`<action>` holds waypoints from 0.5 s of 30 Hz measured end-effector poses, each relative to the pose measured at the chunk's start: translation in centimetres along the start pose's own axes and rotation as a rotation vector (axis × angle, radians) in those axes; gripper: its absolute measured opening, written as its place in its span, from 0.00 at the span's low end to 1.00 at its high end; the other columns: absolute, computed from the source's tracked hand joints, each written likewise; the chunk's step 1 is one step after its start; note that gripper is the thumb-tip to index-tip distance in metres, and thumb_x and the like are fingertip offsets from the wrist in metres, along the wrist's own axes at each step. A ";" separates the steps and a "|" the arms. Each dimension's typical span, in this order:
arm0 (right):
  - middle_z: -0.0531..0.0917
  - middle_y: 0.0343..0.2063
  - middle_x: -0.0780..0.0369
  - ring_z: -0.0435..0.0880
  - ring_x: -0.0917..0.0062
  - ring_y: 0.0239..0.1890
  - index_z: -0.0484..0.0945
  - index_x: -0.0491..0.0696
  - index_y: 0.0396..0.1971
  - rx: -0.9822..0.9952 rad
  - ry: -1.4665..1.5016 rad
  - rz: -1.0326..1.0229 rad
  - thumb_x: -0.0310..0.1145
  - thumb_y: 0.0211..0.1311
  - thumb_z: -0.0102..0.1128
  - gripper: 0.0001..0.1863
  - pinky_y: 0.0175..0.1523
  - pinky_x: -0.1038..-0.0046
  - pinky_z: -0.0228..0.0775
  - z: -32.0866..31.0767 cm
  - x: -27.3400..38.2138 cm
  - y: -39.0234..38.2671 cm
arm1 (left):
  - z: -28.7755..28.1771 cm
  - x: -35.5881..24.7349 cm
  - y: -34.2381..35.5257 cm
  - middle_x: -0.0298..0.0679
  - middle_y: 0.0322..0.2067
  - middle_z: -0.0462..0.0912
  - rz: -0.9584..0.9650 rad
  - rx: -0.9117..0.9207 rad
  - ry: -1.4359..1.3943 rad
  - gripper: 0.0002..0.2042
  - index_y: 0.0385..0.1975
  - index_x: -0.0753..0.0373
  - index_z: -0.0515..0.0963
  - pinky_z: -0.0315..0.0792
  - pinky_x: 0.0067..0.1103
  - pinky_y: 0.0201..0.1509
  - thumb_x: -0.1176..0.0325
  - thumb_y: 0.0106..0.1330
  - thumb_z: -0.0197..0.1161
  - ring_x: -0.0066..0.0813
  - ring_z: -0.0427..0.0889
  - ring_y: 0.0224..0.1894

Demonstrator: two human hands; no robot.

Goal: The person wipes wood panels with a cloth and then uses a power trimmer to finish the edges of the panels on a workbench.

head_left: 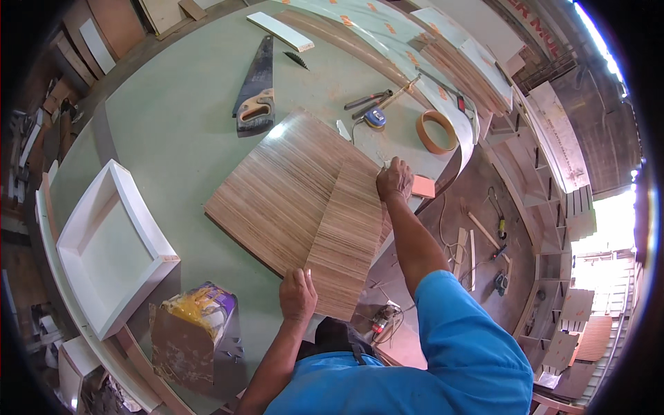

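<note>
A narrower wood-grain board (337, 245) lies over a larger, square wood-grain panel (266, 187) on the pale green worktable (152, 138). My left hand (298, 294) grips the near left corner of the narrower board, fingers at its edge. My right hand (394, 181) has its fingers curled on the far right end of the boards, beside a salmon-coloured block (422, 187). A tape measure (375, 117), pliers-like tools (363, 100) and a brown roll of edging tape (436, 131) lie beyond my right hand.
A handsaw (256, 97), dark blade (296, 60) and white strip (280, 31) lie at the back. A white open box (111, 249) and cardboard carton (183, 339) are on the left. Power tools (384, 318), cables and offcuts lie lower at right, near shelving (553, 214).
</note>
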State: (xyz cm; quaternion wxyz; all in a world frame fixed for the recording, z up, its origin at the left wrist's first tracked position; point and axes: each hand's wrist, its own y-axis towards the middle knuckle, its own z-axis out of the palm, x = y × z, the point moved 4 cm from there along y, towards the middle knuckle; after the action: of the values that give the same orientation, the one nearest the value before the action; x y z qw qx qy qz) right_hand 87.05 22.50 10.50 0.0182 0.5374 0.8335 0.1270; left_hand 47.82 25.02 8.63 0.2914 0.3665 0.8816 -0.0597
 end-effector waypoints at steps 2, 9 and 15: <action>0.81 0.44 0.53 0.79 0.60 0.50 0.77 0.46 0.42 0.035 -0.042 0.024 0.37 0.57 0.61 0.15 0.54 0.58 0.69 -0.2 0.2 -0.4 | 0.3 -0.4 0.4 0.46 0.30 0.73 0.001 -0.016 0.005 0.11 0.32 0.62 0.67 0.74 0.37 0.34 0.63 0.74 0.57 0.47 0.78 0.31; 0.78 0.37 0.55 0.81 0.58 0.42 0.75 0.47 0.42 0.195 0.153 -0.477 0.34 0.43 0.70 0.23 0.47 0.57 0.69 -3.7 8.6 -22.9 | -0.3 1.6 0.6 0.45 0.30 0.73 0.012 -0.055 0.066 0.10 0.32 0.62 0.68 0.74 0.35 0.35 0.64 0.73 0.57 0.45 0.78 0.31; 0.80 0.41 0.54 0.79 0.60 0.48 0.74 0.48 0.42 0.030 -0.009 -0.218 0.38 0.57 0.64 0.16 0.52 0.57 0.69 -0.1 5.7 -4.3 | -0.6 -0.2 0.5 0.49 0.28 0.73 0.005 0.000 -0.066 0.10 0.32 0.63 0.68 0.72 0.40 0.33 0.66 0.74 0.57 0.52 0.77 0.29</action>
State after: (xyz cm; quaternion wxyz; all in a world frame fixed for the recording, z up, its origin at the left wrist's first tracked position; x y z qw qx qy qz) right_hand 80.82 25.93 10.19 0.0274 0.4441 0.8889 0.1093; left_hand 47.98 25.47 9.28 0.3205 0.3664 0.8707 -0.0711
